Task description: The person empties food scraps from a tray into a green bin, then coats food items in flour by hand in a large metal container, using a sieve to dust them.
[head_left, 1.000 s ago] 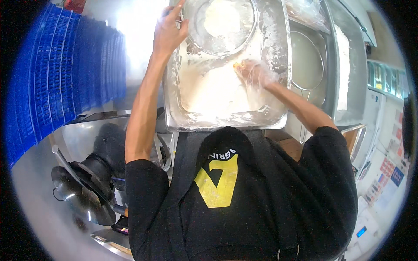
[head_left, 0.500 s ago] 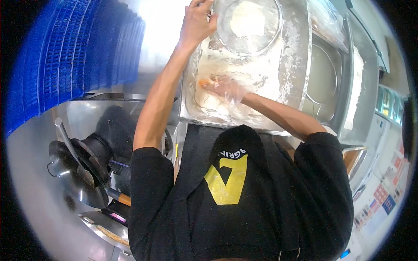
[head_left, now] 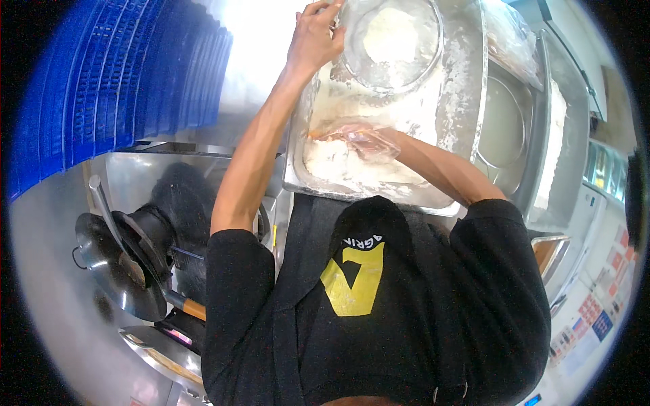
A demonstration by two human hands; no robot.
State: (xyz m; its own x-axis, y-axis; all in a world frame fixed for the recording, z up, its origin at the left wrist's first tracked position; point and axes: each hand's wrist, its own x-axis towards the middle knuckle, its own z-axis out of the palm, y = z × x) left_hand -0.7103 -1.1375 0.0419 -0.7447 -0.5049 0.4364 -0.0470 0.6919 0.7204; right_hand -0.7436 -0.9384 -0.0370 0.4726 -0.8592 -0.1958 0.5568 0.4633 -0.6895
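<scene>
My right hand (head_left: 362, 137), in a clear plastic glove, lies low in a deep metal tray (head_left: 298, 177) of white flour (head_left: 342, 166). Its fingers stretch leftward along the flour, with an orange patch at the tips. Whether that is a piece of food or a stain on the glove is unclear. My bare left hand (head_left: 315, 39) is at the tray's upper left, fingers curled over the edge, thumb toward the round metal sieve (head_left: 437, 51). A pale heap of flour (head_left: 393, 35) sits in that sieve, at the tray's far end. The left fingertips are partly cut off by the frame.
Right of the tray stand a metal basin with a wire ring (head_left: 501, 122), a plastic bag (head_left: 511, 40) and another container with white powder (head_left: 552, 145). Blue plastic crates (head_left: 122, 81) are stacked at left. A wok (head_left: 118, 271) with a ladle lies lower left.
My right hand has shifted slightly right, its glove now turned more edge-on, and more flour is heaped on its near side. My left hand keeps its place at the tray's edge.
</scene>
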